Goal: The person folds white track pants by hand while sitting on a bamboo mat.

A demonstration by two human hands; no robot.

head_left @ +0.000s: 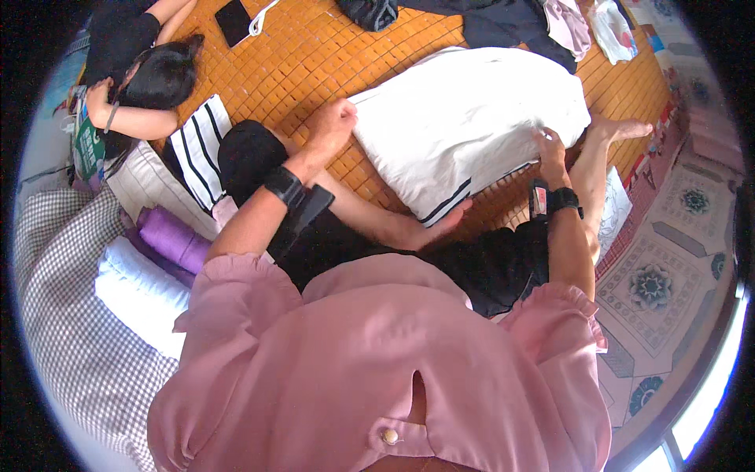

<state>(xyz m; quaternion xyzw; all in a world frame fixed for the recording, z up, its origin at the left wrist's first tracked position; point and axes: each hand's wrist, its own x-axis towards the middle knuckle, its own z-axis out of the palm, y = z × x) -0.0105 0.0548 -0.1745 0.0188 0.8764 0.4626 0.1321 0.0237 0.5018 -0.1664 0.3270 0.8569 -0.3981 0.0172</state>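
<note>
A large white garment [464,110] with dark stripes along its near edge lies spread on the mat in front of me. My left hand [334,127] is at its left edge, fingers closed in a pinch on the cloth. On the right part of the garment, my right hand [549,148] has its fingers bent together on the fabric, near the right edge. My crossed legs and bare feet lie around the garment's near side. Each wrist wears a black strap with a small device.
The woven bamboo mat [307,59] spreads under everything. Another person [161,75] lies at the far left, beside a striped cloth [200,145]. Rolled purple [177,240] and white cloths [138,283] sit at my left. Dark clothes [503,23] and a tablet-like black object [233,22] lie farther off.
</note>
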